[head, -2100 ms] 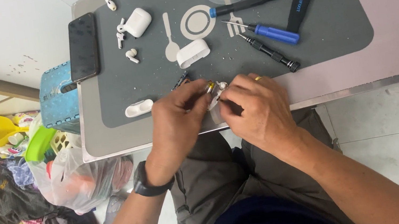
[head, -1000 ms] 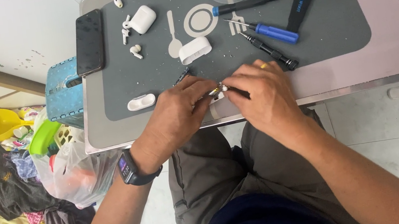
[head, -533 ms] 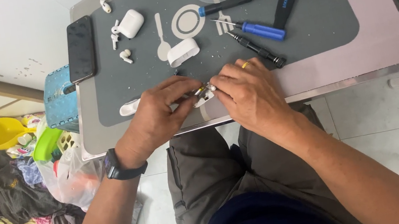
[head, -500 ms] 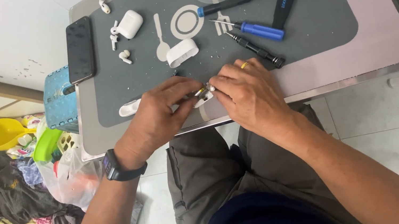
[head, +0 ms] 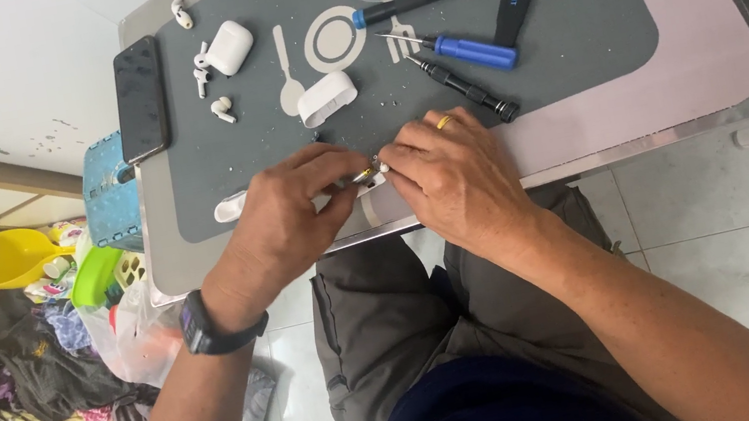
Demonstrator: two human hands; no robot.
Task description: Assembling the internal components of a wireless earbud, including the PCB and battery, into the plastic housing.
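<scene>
White and tiny, the earbud part (head: 380, 167) sits pinched between our left hand (head: 294, 216) and right hand (head: 455, 177) at the grey mat's (head: 588, 33) near edge, screwdrivers (head: 459, 49) beyond.

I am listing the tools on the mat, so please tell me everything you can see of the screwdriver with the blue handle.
The blue-handled screwdriver lies flat on the grey work mat, untouched by either hand. It has a thick, bright blue grip that looks like plastic or rubber and a thin silvery metal shaft ending in a fine tip. The tip points up and left, the handle down and right. It rests between two black, slender screwdrivers, one above and one below, close to both; whether it touches them I cannot tell.
</scene>
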